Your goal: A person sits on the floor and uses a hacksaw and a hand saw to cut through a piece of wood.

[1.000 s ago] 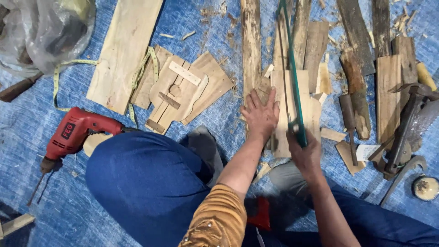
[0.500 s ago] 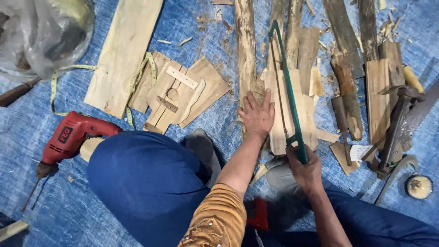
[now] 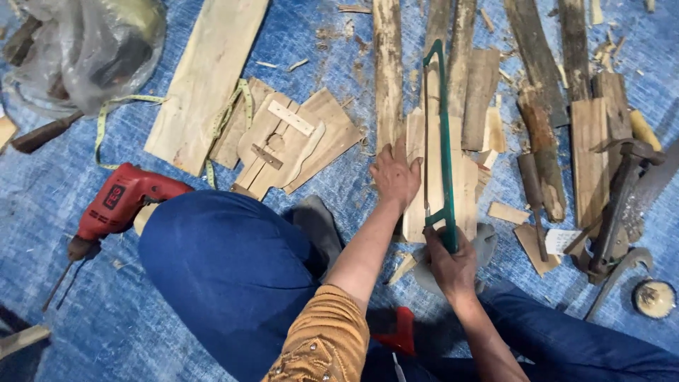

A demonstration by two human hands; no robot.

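My left hand (image 3: 396, 175) presses flat on the left edge of a pale wooden board (image 3: 463, 185) that lies on the blue tarp in front of my knees. My right hand (image 3: 450, 265) grips the handle of a green-framed hacksaw (image 3: 442, 134), whose frame runs lengthwise up over the board. The blade side rests along the board's middle. My legs in blue trousers sit on both sides of the board's near end.
A red power drill (image 3: 119, 204) lies at my left knee. Cut plywood shapes (image 3: 286, 138), a long plank (image 3: 209, 78) and a yellow tape measure (image 3: 106, 120) lie left. Rough wood strips (image 3: 537, 85), a hammer (image 3: 619, 205) and a plastic bag (image 3: 85, 49) surround the spot.
The saw has slid back toward me, with my right hand lower in view. My left hand stays pressed on the board.
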